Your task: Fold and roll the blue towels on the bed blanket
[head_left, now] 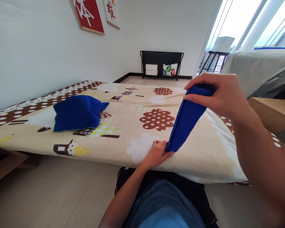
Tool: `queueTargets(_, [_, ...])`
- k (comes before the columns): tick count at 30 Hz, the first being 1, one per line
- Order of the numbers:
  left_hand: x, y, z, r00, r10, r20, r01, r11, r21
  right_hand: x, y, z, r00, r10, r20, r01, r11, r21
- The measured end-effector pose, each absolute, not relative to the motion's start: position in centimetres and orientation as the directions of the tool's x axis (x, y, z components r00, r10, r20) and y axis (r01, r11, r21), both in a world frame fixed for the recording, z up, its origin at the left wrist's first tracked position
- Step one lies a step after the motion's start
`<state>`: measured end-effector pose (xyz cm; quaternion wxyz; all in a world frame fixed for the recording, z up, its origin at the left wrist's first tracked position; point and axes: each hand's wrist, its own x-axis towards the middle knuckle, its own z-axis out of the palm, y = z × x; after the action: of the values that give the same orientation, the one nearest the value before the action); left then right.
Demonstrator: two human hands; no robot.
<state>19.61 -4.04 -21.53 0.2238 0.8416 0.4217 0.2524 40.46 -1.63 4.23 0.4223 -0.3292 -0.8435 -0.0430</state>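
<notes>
A folded blue cloth (186, 122) is stretched between my two hands above a patterned cream blanket (133, 126) on a bed. My right hand (218, 95) is raised and closed round the cloth's upper end. My left hand (156, 153) rests on the blanket near the front edge and pinches the cloth's lower end. A second blue cloth (77, 112) lies in a loose folded heap on the blanket to the left, away from both hands.
A white wall runs along the left with red and white hangings (90, 14). A black rack (161, 65) holding white boxes and small packs stands at the far wall. A covered piece of furniture (256, 68) and a wooden surface (273, 110) are at the right. Pale floor tiles lie below.
</notes>
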Motion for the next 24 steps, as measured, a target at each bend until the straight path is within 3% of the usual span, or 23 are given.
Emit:
queueTargets(12, [19.6,-4.1,-21.7,0.534,0.811,0.238,0.575,-0.555,0.602,42.3,-0.5,4.1,-0.425,0.571,0.702,0.660,0.726,-0.191])
queueTargets(24, [19.6,-4.2,-22.0,0.537,0.801,0.265,0.564,-0.575,0.593,46.2,2.1,5.3,-0.329,0.694,0.641,0.793,0.572,-0.212])
